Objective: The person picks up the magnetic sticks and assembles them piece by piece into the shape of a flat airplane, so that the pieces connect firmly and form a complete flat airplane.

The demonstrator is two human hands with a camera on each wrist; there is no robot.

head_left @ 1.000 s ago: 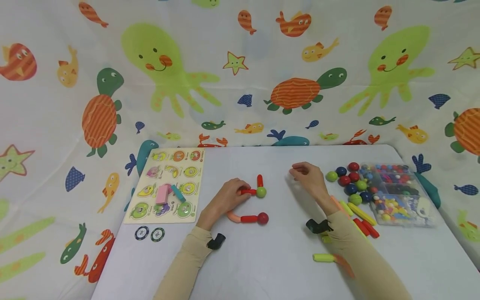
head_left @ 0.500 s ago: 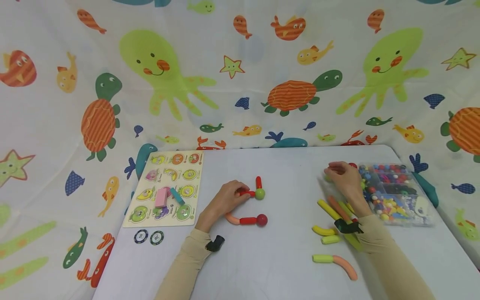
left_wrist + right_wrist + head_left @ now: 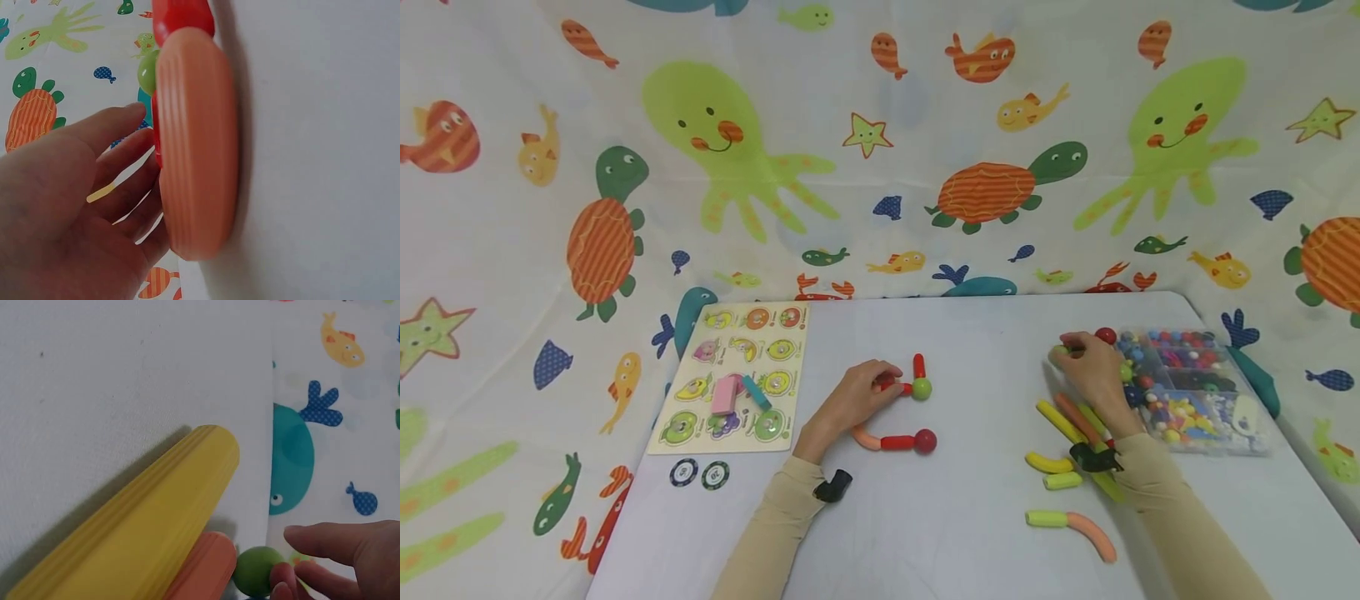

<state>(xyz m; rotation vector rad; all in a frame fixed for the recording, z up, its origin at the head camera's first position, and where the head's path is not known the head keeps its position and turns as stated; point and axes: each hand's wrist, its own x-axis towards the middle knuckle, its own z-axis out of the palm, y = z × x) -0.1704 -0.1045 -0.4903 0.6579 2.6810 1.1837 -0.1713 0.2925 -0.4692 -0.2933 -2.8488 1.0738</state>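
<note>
Right hand (image 3: 1090, 368), green ball (image 3: 252, 570) at its fingertips.

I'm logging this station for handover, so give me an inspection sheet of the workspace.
Surface: white table, pieces spread across it.
Job's things: green ball where two red sticks meet; red ball, red rod and curved orange piece joined end to end; yellow stick farther right.
Clutter: fruit board bearing pink block and teal block; two chips; clear bead box.
Grips: left grip, a bare hand, pinches one of the red sticks; right grip, also bare, is at another green ball, hold unclear.
Cables: nothing seen.
Surroundings: sea-creature cloth behind the table.
</note>
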